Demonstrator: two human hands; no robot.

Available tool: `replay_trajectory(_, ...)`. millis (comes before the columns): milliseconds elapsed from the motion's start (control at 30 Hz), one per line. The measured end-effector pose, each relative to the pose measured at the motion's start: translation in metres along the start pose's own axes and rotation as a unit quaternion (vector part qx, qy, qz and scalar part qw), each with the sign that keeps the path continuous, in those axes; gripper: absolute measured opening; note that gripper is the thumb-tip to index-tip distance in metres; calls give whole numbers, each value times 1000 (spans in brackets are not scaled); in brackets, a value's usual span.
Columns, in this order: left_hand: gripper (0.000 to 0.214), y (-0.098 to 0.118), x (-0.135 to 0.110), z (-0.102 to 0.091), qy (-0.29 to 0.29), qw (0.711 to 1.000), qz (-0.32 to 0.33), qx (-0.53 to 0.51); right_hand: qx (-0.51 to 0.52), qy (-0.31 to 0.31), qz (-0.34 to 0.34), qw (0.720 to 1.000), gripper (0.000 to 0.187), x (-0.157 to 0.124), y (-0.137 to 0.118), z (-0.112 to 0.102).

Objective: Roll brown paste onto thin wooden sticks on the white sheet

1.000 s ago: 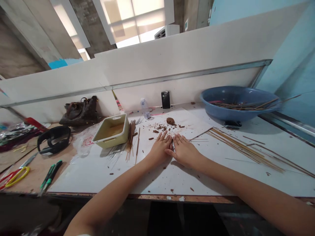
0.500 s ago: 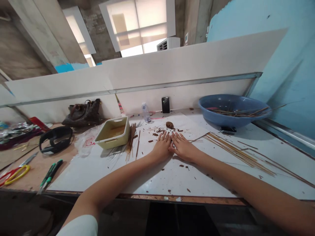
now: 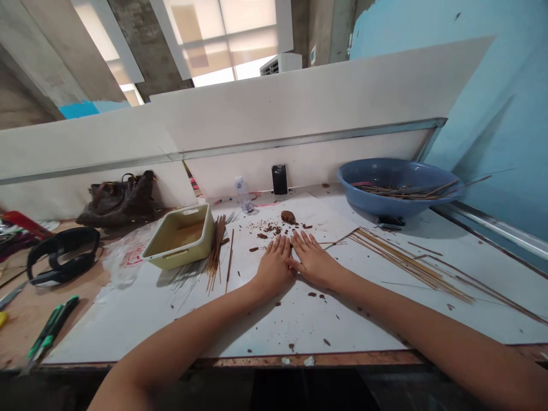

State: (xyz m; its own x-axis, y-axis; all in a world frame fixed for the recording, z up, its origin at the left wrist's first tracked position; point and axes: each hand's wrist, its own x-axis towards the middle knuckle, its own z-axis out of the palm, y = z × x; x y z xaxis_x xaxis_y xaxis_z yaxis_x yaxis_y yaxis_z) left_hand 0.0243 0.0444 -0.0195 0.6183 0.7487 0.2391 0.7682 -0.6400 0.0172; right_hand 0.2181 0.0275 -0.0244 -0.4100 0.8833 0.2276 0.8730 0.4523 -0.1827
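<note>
My left hand lies palm down on the white board, its fingers stretched out. Beside it, my right hand is also flat, with its thumb meeting the left hand. A thin stick shows just right of the right hand's fingers; whether it runs on beneath the hands is hidden. Just beyond the fingertips are a brown clay-like lump and scattered brown crumbs.
At left stand a yellow-green tub of brownish liquid and a bundle of thin sticks. More sticks lie at right, below a blue basin. A bottle and phone stand behind; cutters lie front left.
The camera view has turned a little, so the scene sits further left in the picture. Both flat hands have slid slightly toward me, away from the brown lump.
</note>
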Motion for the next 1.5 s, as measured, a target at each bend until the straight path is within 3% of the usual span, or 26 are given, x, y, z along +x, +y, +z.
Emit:
replay_trajectory(133, 80, -2, -1, 3, 14, 1000, 13, -3, -14, 12, 4, 1000, 92, -5, -1, 3)
replay_trajectory(300, 58, 2, -6, -1, 70, 996, 41, 23, -45, 22, -22, 998, 87, -21, -11, 0)
replay_trajectory(467, 66, 2, -4, -1, 35, 999, 12, 15, -51, 28, -15, 998, 85, -11, -10, -2)
replay_trajectory(600, 74, 3, -1, -4, 16, 1000, -7, -9, -34, -5, 9, 999, 86, -6, -3, -3)
replay_trajectory(833, 47, 11, -5, -14, 94, 995, 23, -10, -48, 16, -36, 998, 80, -21, -12, -8)
replay_trajectory(1067, 74, 11, -4, -15, 61, 997, -37, 18, -51, 15, 1, 999, 81, -6, -3, -4)
replay_trajectory(1300, 45, 11, -7, -13, 127, 989, 17, 68, -73, 32, -42, 996, 67, -20, -9, -9)
replay_trajectory(1500, 52, 12, -6, -11, 118, 992, -20, 49, -80, 42, -43, 995, 64, -16, 0, -4)
